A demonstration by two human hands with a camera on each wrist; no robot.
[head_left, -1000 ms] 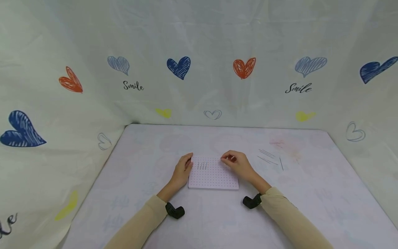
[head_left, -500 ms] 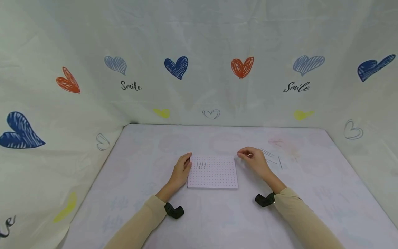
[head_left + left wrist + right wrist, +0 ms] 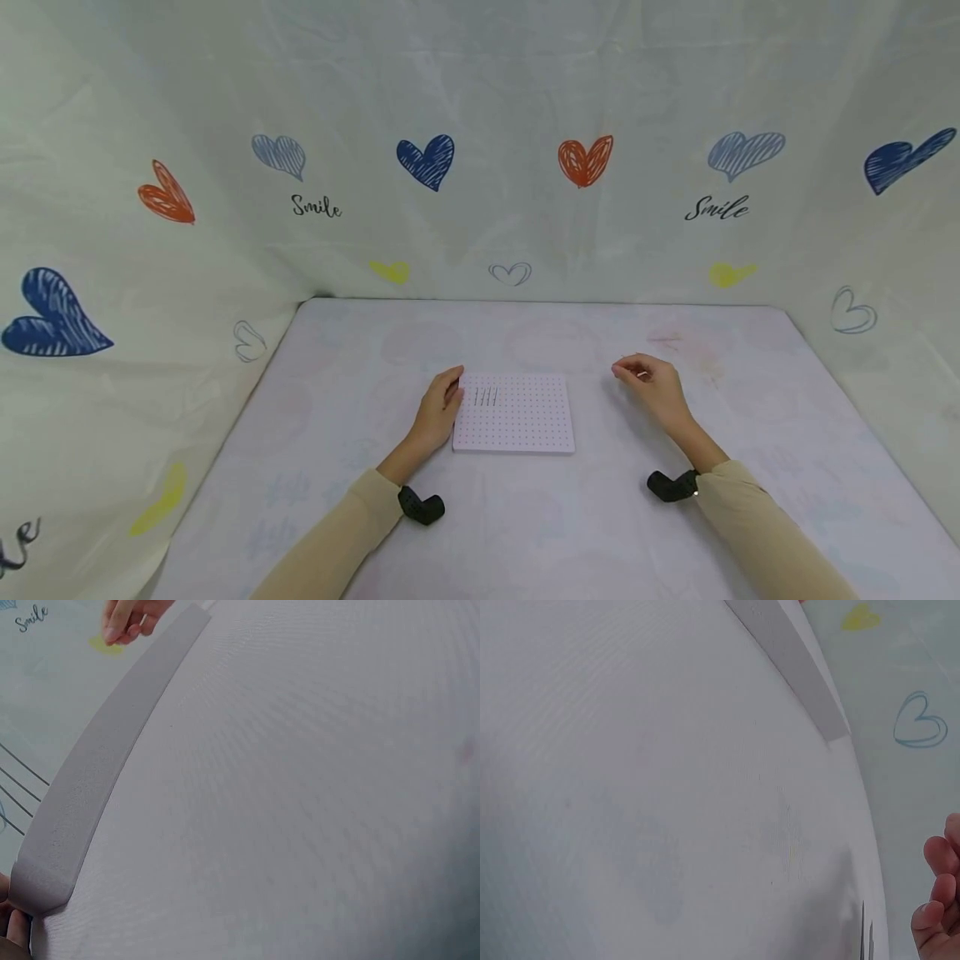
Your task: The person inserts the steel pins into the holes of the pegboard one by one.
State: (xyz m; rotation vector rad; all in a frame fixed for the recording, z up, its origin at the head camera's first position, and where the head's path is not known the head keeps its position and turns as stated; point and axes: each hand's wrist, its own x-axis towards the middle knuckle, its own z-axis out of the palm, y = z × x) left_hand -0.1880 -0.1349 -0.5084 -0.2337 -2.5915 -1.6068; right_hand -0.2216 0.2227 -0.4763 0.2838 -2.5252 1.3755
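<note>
A white pegboard (image 3: pixel 525 417) dotted with small holes lies in the middle of the table. Several thin dark rods (image 3: pixel 486 396) stand in its far left part; the left wrist view has these rods (image 3: pixel 24 785) sticking up beyond the board's side. My left hand (image 3: pixel 435 412) holds the board's left edge, thumb and fingers near its far corner. Right of the board, my right hand (image 3: pixel 652 387) hovers over the table, fingers loosely bent with nothing visible in them. Close under it, the right wrist view has loose thin rods (image 3: pixel 863 930); the hand hides them in the head view.
The white table (image 3: pixel 510 525) meets a pale curtain (image 3: pixel 495 83) with hearts and lettering at its back and sides. Black wrist cameras (image 3: pixel 422 505) sit on both wrists, at the beige sleeves (image 3: pixel 352 525).
My right hand has moved right, from the board's far edge to above the loose rods, which it now covers. My left hand and the board have stayed in place.
</note>
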